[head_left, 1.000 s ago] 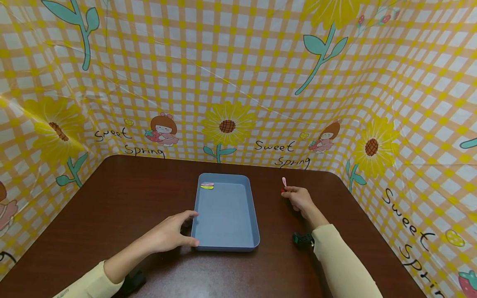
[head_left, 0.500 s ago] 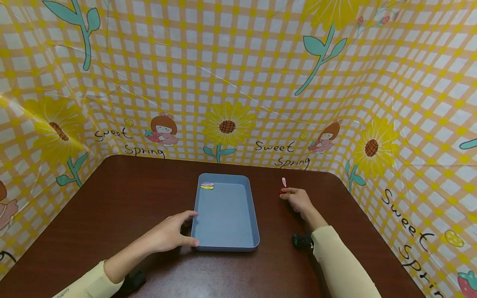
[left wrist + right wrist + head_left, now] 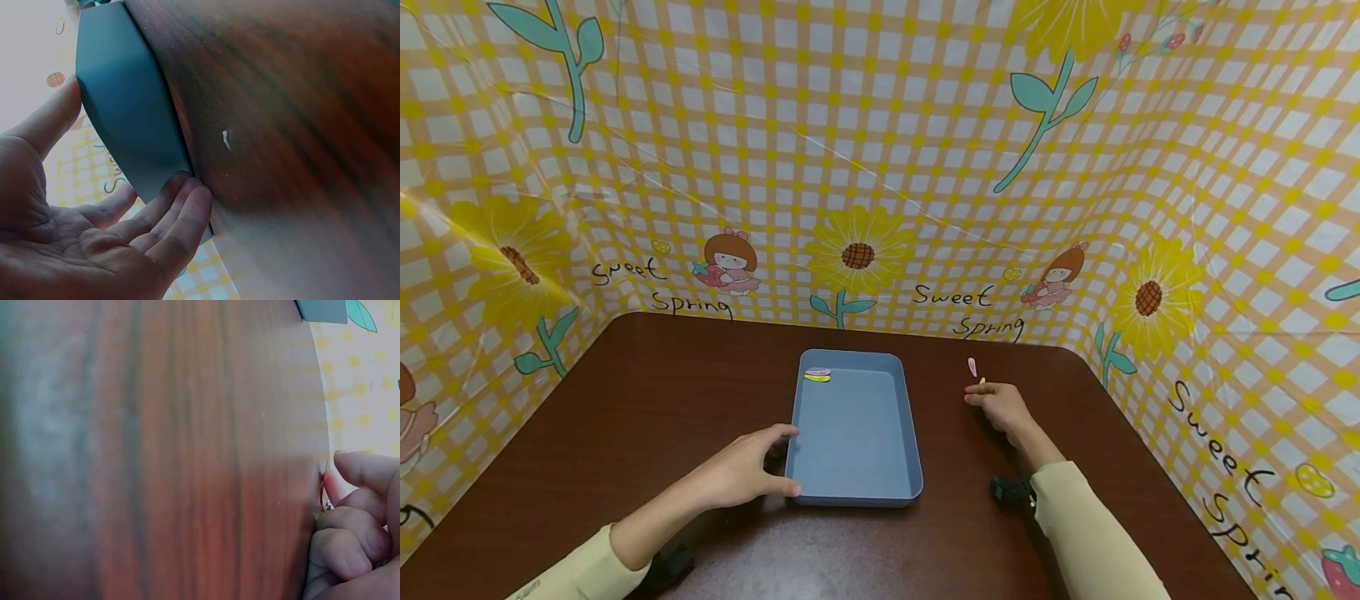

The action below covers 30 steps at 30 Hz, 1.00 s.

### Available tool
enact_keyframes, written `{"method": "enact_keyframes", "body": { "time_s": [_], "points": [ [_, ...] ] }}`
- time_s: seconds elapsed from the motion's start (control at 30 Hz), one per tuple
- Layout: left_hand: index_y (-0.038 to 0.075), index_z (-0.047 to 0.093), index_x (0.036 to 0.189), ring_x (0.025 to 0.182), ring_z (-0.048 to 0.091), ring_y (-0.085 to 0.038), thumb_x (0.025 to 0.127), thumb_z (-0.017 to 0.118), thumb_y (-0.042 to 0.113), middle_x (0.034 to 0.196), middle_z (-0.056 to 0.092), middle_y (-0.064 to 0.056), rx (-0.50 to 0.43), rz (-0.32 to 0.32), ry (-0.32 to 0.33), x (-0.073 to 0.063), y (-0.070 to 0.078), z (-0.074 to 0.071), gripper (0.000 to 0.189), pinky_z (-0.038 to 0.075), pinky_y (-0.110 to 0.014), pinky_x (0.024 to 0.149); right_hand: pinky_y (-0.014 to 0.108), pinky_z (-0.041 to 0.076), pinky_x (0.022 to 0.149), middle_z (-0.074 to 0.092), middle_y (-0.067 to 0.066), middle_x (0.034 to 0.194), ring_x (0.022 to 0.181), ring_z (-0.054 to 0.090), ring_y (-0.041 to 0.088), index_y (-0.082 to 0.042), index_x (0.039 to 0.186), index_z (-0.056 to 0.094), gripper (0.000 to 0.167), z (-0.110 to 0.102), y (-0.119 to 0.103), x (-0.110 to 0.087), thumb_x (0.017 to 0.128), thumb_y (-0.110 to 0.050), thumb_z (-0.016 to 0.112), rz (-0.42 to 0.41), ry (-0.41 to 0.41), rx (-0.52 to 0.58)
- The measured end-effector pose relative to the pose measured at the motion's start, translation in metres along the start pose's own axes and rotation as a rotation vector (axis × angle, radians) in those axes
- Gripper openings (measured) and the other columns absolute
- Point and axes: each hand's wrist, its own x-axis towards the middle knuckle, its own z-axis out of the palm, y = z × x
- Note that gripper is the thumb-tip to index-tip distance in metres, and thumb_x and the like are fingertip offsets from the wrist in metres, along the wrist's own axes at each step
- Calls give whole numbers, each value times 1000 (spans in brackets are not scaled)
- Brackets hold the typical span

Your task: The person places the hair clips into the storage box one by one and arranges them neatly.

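Note:
A shallow blue-grey tray (image 3: 856,433) stands on the dark wooden table. My left hand (image 3: 741,468) rests against its left side with thumb and fingers spread, the thumb near the front corner. In the left wrist view, relaxed fingertips touch the tray's outer wall (image 3: 125,81). To the right of the tray, my right hand (image 3: 1002,408) pinches a red hair clip (image 3: 967,392) low over the table. The red clip (image 3: 323,487) shows partly at the fingertips in the right wrist view. Just beyond that hand lie a pink hair clip (image 3: 972,367) and a partly hidden yellow hair clip (image 3: 982,381).
Inside the tray's far left corner, a pink hair clip (image 3: 817,371) and a yellow hair clip (image 3: 817,378) lie side by side. A yellow checked cloth (image 3: 880,167) rises behind and along both sides of the table (image 3: 700,375).
My right hand has drawn slightly toward me with the red clip, uncovering the tip of the yellow clip. The pink clip on the table, the tray and my left hand stay in place.

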Motion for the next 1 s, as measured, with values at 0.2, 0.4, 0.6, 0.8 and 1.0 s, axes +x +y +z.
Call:
{"method": "enact_keyframes", "body": {
  "time_s": [0.2,0.4,0.6,0.8,1.0],
  "points": [
    [7,48,147,135,50,-38,81,85,35,148,52,-14,-5,-6,-4,-1,1,-1,80,44,-61,103,23,27,42,44,-2,59,42,25,6,2,125,66,36,-1,2,-4,97,-19,64,-11,-2,-37],
    [8,48,147,135,49,-38,81,85,36,148,52,-13,0,-9,1,-2,1,0,80,44,-60,103,23,29,43,59,25,131,43,27,6,2,123,68,33,-3,2,-10,97,-19,63,-19,0,-49],
    [7,48,146,135,50,-37,81,85,36,147,53,-13,4,-4,4,-1,0,0,80,44,-60,103,23,26,42,30,-10,49,41,24,6,2,120,69,32,-5,2,-15,97,-19,63,-11,-6,-44],
    [8,48,147,134,51,-37,81,85,37,147,53,-14,7,-2,2,0,-1,0,81,44,-60,102,23,28,43,33,-11,50,43,26,5,4,121,68,34,-7,4,-19,96,-19,65,-10,11,-6],
    [8,48,147,134,51,-37,81,85,37,147,53,-14,8,-2,1,1,-2,0,81,44,-60,102,22,28,43,35,-13,48,42,26,4,7,129,61,41,-10,8,-20,95,-16,67,8,49,95]
  ]
}}
